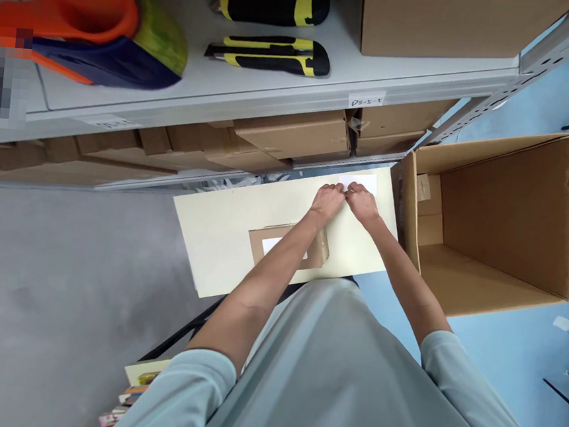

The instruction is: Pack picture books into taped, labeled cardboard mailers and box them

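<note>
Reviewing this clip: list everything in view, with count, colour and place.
Tape dispenser: 1, orange and blue, shelf's left
Tape roll: 1, yellow-green, on dispenser
Utility knives: 2, black and yellow, on shelf
Shelf: 1, pale grey, top
Shelf labels: 2, white, shelf edge
Large carton: 1, brown, shelf's right
Lower cartons: several, brown, beneath shelf
Tabletop: 1, cream, centre
Small box: 1, brown, white-labelled, on tabletop
White paper: 1, white, tabletop's far right
Open box: 1, brown, right of tabletop
Mixed items: several, multicoloured, unclear, lower left
Floor: 1, grey left, blue right
Shirt: 1, pale grey-blue, bottom
Left hand: 1, bare, by paper
Right hand: 1, bare, at paper
</note>
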The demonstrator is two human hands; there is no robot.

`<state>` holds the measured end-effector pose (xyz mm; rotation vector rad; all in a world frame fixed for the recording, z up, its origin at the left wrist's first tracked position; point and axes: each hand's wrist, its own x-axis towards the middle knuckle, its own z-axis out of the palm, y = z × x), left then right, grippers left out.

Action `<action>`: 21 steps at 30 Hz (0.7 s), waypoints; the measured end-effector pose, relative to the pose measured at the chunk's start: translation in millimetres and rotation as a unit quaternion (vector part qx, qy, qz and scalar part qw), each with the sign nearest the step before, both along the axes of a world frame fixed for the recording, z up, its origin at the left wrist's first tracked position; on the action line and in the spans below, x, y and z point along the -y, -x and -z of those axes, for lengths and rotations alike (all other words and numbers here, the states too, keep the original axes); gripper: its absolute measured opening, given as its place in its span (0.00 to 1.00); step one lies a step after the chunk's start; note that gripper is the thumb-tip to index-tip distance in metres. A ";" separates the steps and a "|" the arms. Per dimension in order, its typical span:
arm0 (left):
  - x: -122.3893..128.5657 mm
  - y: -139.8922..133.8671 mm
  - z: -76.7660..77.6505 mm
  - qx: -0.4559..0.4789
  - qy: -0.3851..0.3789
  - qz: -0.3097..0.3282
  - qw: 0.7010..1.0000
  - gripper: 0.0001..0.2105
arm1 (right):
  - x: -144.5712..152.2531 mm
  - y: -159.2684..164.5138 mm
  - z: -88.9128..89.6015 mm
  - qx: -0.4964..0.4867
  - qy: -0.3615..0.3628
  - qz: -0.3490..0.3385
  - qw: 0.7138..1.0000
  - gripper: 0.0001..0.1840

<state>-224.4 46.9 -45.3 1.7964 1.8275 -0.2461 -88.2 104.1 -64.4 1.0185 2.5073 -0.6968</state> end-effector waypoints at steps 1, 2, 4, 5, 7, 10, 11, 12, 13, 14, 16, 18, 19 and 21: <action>-0.7 -0.5 -1.6 -0.004 0.002 0.007 1.000 0.19 | -0.2 1.0 -1.9 -0.002 0.005 0.006 1.000 0.20; -1.2 -0.9 -3.3 -0.007 0.003 0.011 1.000 0.19 | -0.5 2.0 -4.0 -0.004 0.010 0.014 1.000 0.19; -1.5 -1.3 -6.5 -0.007 0.001 0.010 1.000 0.20 | -1.5 3.2 -8.2 -0.010 0.019 0.032 0.999 0.18; -1.3 -1.3 -7.9 -0.005 0.000 0.004 1.000 0.20 | -2.2 3.2 -9.8 -0.014 0.024 0.043 0.999 0.17; -0.3 -0.8 -10.2 0.001 -0.007 -0.021 1.000 0.19 | -3.9 1.5 -11.4 -0.029 0.036 0.069 0.997 0.16; 1.6 0.6 -12.3 0.029 -0.031 -0.077 0.996 0.16 | -6.2 -3.9 -8.8 -0.066 0.059 0.104 0.991 0.14; 2.0 1.2 -13.0 0.045 -0.046 -0.102 0.993 0.15 | -6.7 -5.6 -7.1 -0.082 0.064 0.112 0.988 0.14; 2.1 1.7 -13.9 0.063 -0.063 -0.128 0.988 0.15 | -6.9 -7.1 -5.4 -0.098 0.067 0.118 0.986 0.14; 1.9 2.1 -15.1 0.079 -0.080 -0.152 0.982 0.14 | -6.9 -8.2 -4.0 -0.115 0.067 0.122 0.984 0.14; 1.4 2.2 -16.7 0.094 -0.096 -0.170 0.976 0.13 | -6.7 -8.9 -3.1 -0.129 0.062 0.129 0.981 0.14; -0.1 1.0 -20.9 0.120 -0.126 -0.178 0.969 0.13 | -6.3 -9.8 -3.1 -0.149 0.041 0.151 0.976 0.13; -1.7 -2.3 -25.2 0.146 -0.165 -0.169 0.961 0.15 | -7.0 -12.2 -5.7 -0.165 0.011 0.185 0.969 0.13; -2.3 -4.6 -26.7 0.156 -0.189 -0.168 0.955 0.17 | -8.3 -14.8 -7.6 -0.175 -0.006 0.209 0.962 0.13; -3.1 -9.9 -27.0 0.163 -0.229 -0.175 0.944 0.24 | -13.6 -23.9 -11.5 -0.198 -0.038 0.268 0.942 0.14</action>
